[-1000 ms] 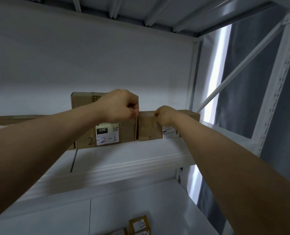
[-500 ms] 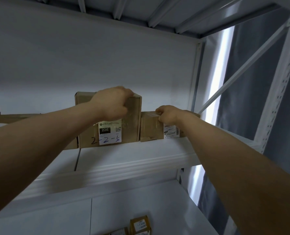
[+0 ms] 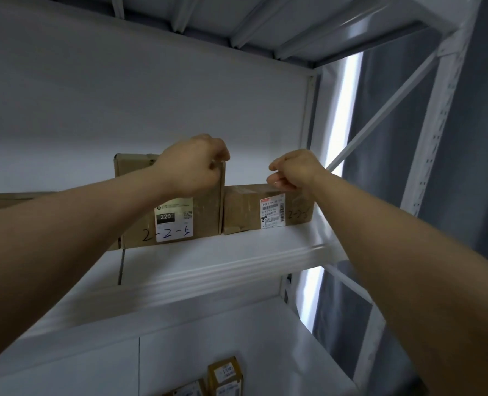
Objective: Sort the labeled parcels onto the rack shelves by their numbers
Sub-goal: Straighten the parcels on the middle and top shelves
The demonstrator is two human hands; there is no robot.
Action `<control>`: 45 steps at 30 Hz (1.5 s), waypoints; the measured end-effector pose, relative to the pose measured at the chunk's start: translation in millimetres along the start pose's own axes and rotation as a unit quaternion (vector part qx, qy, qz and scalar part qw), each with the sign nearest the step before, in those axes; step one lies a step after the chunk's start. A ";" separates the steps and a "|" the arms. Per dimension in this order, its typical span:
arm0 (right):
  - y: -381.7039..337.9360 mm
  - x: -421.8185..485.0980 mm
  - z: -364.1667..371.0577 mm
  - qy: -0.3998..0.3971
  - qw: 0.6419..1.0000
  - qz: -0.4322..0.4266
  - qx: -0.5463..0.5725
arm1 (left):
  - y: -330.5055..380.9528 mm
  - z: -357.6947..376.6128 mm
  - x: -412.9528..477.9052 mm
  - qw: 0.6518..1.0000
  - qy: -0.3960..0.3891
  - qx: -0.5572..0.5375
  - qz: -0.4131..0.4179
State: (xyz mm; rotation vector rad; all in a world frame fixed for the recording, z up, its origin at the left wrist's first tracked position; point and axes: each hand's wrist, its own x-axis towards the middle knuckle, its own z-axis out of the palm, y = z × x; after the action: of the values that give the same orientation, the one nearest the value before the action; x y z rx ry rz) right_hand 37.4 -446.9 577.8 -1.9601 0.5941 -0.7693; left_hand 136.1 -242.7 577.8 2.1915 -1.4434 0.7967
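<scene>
We record the taller parcel [image 3: 205,207] and the lower parcel [image 3: 243,207] standing side by side on the upper shelf [image 3: 223,261], both marked 2-2-5. Our left hand [image 3: 193,164] grips the taller parcel's top right corner. Our right hand [image 3: 295,170] is curled on nothing at the lower parcel's top edge — contact unclear.

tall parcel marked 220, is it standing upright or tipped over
Upright. The tall parcel sits flat on the shelf, sides vertical and label right way up; the left hand grips its top corner.
</scene>
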 end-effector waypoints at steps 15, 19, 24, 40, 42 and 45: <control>-54.1 -104.7 72.4 -0.060 0.993 -0.058 -0.082 | 1.0 -65.4 -78.9 0.998 -0.049 0.004 0.025; -61.9 -128.1 101.7 -0.071 0.991 -0.058 -0.095 | -13.5 -79.2 -105.3 0.998 -0.059 0.008 0.028; -76.6 -154.9 126.1 -0.082 0.987 -0.056 -0.127 | -35.0 -96.6 -141.2 0.998 -0.061 0.002 0.002; -189.2 -211.6 157.8 -0.047 0.973 -0.205 -0.098 | -61.5 -242.8 -184.0 0.995 0.000 0.095 -0.010; -209.2 -216.1 158.3 -0.042 0.969 -0.228 -0.082 | -63.3 -261.0 -185.5 0.992 0.025 0.120 -0.005; -243.7 -221.8 157.1 -0.017 0.958 -0.280 -0.063 | -68.0 -288.1 -185.1 0.989 0.048 0.143 -0.002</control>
State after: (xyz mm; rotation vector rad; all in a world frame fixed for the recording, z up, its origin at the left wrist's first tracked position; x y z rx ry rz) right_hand 21.3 -94.4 671.1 -2.2861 0.0517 -1.0567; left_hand 72.6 86.6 675.0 2.3227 -1.3467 1.1549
